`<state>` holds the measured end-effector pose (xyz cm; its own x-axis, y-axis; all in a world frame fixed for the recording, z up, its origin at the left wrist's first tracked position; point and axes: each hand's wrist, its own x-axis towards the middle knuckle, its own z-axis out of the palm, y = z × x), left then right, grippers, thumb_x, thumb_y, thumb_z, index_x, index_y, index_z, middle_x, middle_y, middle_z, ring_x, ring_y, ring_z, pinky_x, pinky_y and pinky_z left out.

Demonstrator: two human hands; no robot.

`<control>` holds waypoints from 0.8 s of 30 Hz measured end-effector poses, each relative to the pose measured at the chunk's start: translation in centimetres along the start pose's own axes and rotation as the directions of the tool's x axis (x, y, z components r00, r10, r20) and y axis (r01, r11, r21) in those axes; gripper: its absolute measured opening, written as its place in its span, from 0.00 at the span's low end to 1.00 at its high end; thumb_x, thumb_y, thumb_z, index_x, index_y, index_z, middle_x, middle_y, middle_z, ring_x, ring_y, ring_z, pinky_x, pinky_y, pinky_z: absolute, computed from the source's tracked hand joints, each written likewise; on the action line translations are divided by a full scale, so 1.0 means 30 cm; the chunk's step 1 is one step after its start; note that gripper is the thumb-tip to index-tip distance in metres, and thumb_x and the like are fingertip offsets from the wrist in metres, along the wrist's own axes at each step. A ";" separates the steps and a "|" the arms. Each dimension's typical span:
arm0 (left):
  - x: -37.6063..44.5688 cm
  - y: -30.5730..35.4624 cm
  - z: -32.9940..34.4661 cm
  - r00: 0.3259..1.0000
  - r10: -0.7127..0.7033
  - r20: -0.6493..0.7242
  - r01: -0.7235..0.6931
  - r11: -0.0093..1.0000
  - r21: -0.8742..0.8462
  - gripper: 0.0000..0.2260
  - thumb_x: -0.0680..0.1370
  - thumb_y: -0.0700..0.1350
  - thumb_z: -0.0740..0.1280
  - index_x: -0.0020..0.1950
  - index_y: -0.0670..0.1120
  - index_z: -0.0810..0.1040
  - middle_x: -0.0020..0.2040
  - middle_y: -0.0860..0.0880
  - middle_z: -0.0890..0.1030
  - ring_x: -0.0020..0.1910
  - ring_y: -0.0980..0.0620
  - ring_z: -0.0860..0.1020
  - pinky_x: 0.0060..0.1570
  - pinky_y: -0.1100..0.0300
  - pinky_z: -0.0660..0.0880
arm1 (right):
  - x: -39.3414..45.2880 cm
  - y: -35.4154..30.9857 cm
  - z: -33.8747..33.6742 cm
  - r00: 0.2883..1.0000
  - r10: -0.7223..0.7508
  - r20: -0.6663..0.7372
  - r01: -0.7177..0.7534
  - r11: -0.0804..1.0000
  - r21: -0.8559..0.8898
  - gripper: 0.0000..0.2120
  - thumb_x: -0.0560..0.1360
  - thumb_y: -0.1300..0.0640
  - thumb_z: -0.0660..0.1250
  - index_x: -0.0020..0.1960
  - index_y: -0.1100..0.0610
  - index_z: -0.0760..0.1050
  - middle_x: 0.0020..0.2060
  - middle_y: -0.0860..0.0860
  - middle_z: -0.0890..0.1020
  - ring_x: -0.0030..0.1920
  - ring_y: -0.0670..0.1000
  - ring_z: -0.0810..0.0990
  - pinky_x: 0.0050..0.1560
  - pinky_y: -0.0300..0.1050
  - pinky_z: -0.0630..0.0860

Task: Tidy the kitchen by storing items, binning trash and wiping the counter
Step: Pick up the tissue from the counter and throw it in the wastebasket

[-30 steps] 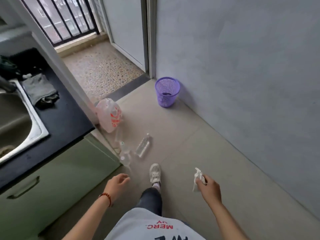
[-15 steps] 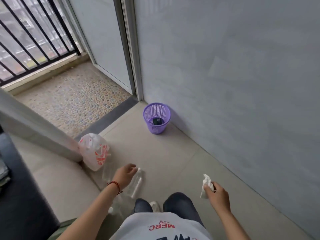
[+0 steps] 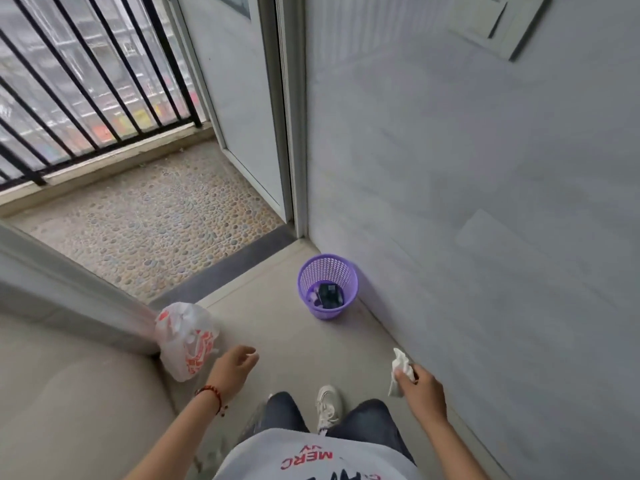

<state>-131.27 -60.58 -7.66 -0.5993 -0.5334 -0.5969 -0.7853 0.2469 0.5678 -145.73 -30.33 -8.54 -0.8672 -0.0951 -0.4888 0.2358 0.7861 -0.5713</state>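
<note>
My right hand (image 3: pixel 422 388) grips a crumpled white tissue (image 3: pixel 400 372) low at the right, near the grey wall. A purple mesh bin (image 3: pixel 327 287) stands on the floor against that wall, ahead of the hand, with a dark packet and some scraps in its bottom. My left hand (image 3: pixel 235 365) hangs loose and empty, fingers slightly curled, beside a white plastic bag with red print (image 3: pixel 187 341) that leans on the corner of the counter unit.
A balcony doorway with a dark threshold strip (image 3: pixel 221 271) opens ahead onto a pebble floor (image 3: pixel 149 220) and black railing (image 3: pixel 90 91). A pale counter end (image 3: pixel 69 393) fills the lower left. My white shoe (image 3: pixel 327 405) is on the tiled floor.
I have stepped closer to the purple bin, which now looks larger and nearer. The clear bottles on the floor have dropped out of sight beneath me. The tissue stays in my right hand.
</note>
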 end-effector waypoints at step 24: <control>0.440 0.147 -0.028 0.998 -0.056 0.028 0.056 0.998 0.015 0.12 0.77 0.45 0.63 0.58 0.43 0.77 0.53 0.44 0.81 0.48 0.52 0.75 0.51 0.61 0.70 | 0.728 -0.646 0.283 0.996 0.005 0.091 0.006 0.994 -0.112 0.16 0.76 0.49 0.60 0.53 0.61 0.76 0.54 0.61 0.81 0.54 0.62 0.77 0.50 0.50 0.73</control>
<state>-142.50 -67.22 -12.55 -0.5581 -0.5239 -0.6435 -0.8199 0.2289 0.5248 -165.50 -52.83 -13.74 -0.8227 -0.1465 -0.5493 0.1805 0.8489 -0.4968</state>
